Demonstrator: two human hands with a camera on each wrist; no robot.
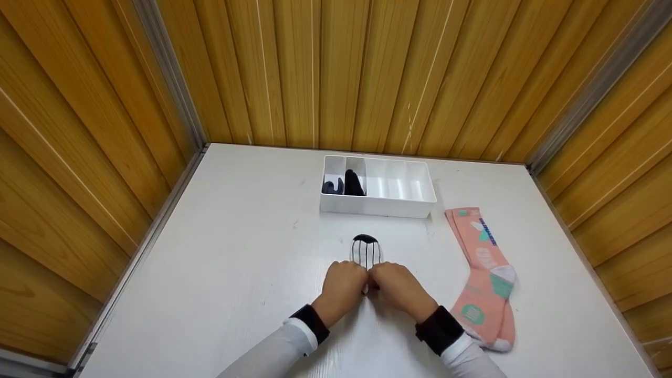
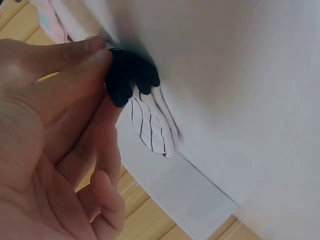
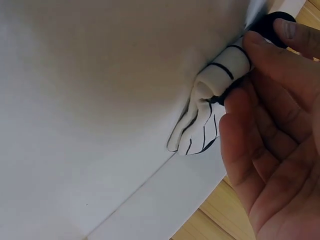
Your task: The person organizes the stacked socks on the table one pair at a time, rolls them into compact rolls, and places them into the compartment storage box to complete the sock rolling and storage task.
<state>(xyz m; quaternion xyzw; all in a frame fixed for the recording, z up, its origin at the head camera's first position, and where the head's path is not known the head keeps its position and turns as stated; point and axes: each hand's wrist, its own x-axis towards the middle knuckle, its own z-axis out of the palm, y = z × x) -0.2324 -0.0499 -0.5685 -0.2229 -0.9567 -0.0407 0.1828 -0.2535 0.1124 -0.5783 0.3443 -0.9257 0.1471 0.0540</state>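
L hand [image 1: 344, 287] & R hand [image 1: 397, 286] pinch b/w striped sock [image 1: 366, 252] on table [image 1: 236, 247], nr side of white box [image 1: 375, 206]. Leftmost compt. [image 1: 334, 167] has 1 dark item [image 1: 328, 188], next compt. [image 1: 358, 165] 1 blk item [image 1: 353, 185].

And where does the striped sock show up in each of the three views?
Head: striped sock, just below centre, between left hand and right hand.
Left wrist: striped sock, left of centre, its black part at the left hand's fingertips.
Right wrist: striped sock, upper right, held by the right hand.
Shared landmark: wood-panelled wall, across the head view's top, in strips along both wrist views' bottom.
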